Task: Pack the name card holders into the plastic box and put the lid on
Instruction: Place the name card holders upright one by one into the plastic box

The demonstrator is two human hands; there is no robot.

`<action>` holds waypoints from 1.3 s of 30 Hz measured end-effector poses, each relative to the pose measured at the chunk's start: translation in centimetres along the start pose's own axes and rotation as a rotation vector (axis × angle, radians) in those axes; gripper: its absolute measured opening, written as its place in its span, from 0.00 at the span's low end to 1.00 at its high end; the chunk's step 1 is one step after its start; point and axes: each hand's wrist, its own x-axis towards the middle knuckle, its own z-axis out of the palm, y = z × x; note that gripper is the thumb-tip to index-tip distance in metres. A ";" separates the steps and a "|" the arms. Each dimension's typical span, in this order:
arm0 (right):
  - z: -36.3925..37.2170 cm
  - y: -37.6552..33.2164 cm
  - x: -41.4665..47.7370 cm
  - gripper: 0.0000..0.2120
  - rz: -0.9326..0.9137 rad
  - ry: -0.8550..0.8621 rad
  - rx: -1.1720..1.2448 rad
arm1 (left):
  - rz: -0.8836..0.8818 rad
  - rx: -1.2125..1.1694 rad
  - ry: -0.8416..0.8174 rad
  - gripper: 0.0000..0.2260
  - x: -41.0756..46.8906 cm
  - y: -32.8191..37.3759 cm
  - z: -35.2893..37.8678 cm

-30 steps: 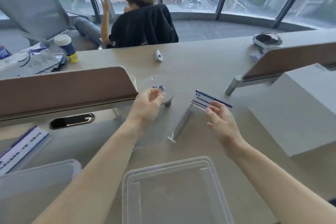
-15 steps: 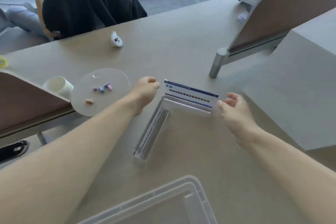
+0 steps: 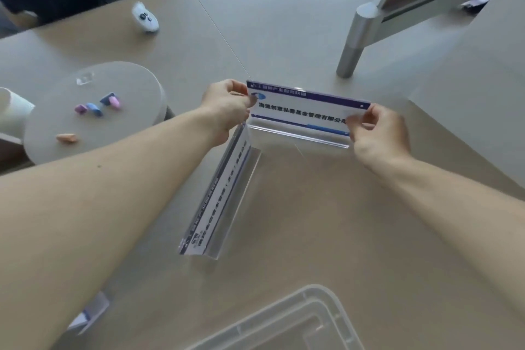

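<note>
The card in the upright name card holder [image 3: 301, 113] carries one bold black line of Chinese characters, 海逸创意私募基金管理有限公, its end hidden behind a finger. Small pale print runs along its dark blue top band, too blurred to read. The second name card holder [image 3: 218, 196] bears similar print, illegible at this angle.

Left hand [image 3: 227, 105] and right hand [image 3: 377, 133] pinching opposite ends of an upright name card holder [image 3: 304, 113]; second holder [image 3: 218, 202] lying on tabletop [image 3: 298, 23].
</note>
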 end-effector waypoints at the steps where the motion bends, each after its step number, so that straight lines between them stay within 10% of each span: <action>1: -0.2 -0.2 0.0 0.08 -0.004 0.020 0.001 | 0.013 -0.023 -0.011 0.06 -0.1 0.2 -0.1; 24: -19.2 -25.7 -21.3 0.11 -0.561 -0.168 0.467 | 0.643 0.031 0.290 0.07 -35.2 15.3 -19.6; 39: -5.6 -35.7 -47.7 0.04 -0.786 -0.584 0.439 | 0.581 0.497 0.651 0.19 -59.2 5.3 -44.1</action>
